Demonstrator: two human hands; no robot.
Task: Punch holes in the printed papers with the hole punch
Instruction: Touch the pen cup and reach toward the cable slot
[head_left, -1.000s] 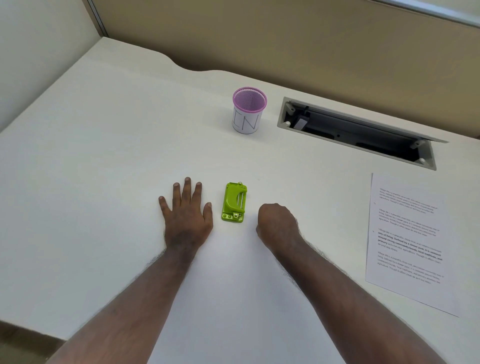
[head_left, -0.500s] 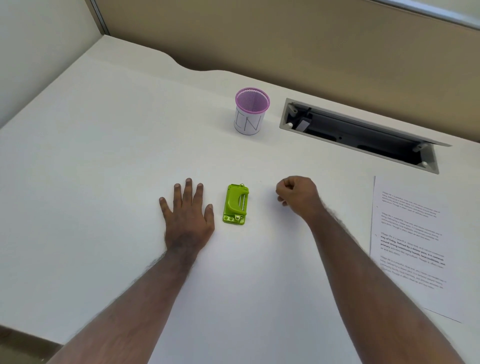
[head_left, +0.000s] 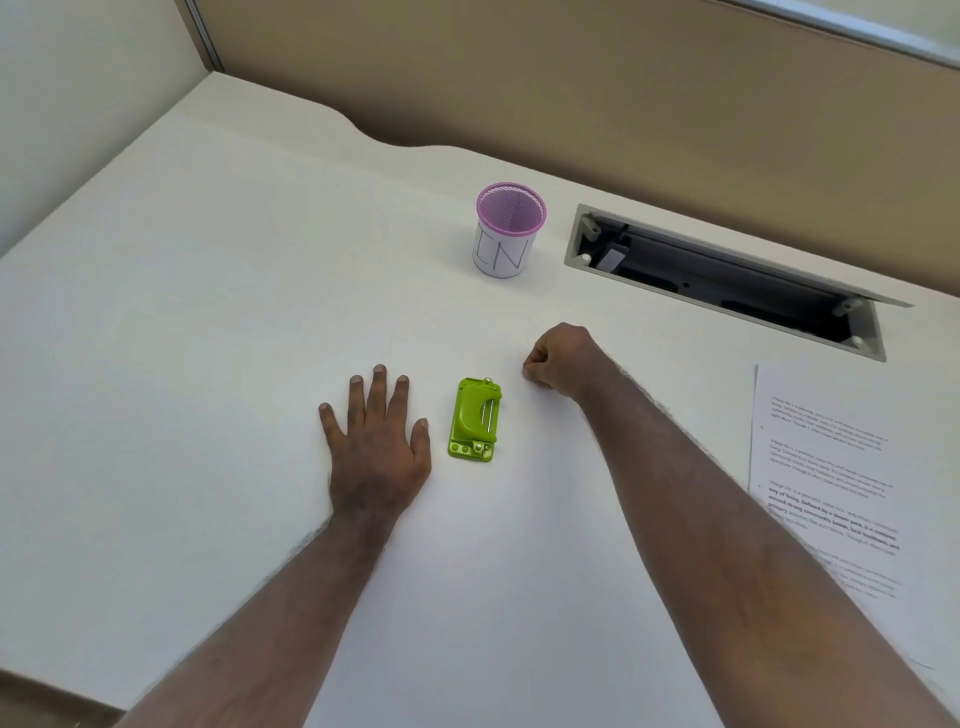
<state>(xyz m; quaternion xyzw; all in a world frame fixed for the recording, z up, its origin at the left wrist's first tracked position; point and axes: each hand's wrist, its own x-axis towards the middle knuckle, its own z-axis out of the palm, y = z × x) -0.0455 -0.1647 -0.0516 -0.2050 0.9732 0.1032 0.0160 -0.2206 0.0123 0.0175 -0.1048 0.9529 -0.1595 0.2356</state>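
A small green hole punch (head_left: 475, 420) lies flat on the white desk (head_left: 208, 338). My left hand (head_left: 375, 441) rests palm down just left of it, fingers spread, not touching it. My right hand (head_left: 563, 360) is curled into a fist above and to the right of the punch, a short gap away, with nothing visible in it. Printed papers (head_left: 831, 478) lie at the desk's right side, partly under my right forearm's edge.
A purple mesh cup (head_left: 508, 231) with a white label stands at the back centre. An open cable tray slot (head_left: 727, 283) is cut into the desk to its right. A beige partition wall runs along the back.
My right fist has moved from below right of the punch up and away, to beyond its top right corner. My left hand and the punch have stayed put.
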